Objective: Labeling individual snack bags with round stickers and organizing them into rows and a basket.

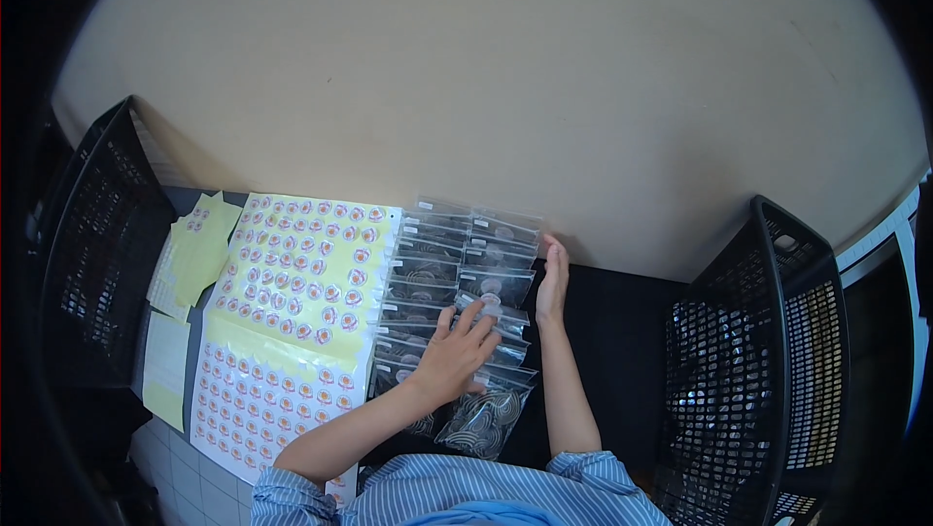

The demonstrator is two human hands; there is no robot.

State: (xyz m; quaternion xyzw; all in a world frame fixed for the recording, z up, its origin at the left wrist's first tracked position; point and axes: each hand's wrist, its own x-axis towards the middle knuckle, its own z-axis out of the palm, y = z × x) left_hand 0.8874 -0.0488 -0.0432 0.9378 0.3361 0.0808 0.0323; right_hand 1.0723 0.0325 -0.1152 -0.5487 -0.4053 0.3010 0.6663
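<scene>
Two columns of small clear plastic bags [457, 273], each with a dark coiled item inside, lie overlapping on a black table [622, 332]. My left hand [455, 356] rests flat with fingers spread on the bags in the lower half of the rows. My right hand [553, 278] stands on edge, palm against the right side of the bag rows, fingers straight. Neither hand grips anything. Left of the bags lie yellow sheets of round orange-and-white stickers [301, 273].
A black mesh basket [758, 370] stands at the right, another black mesh basket [92, 254] at the left. Peeled yellow backing sheets [199, 249] lie beside the left basket. A beige wall [486, 69] rises behind the table.
</scene>
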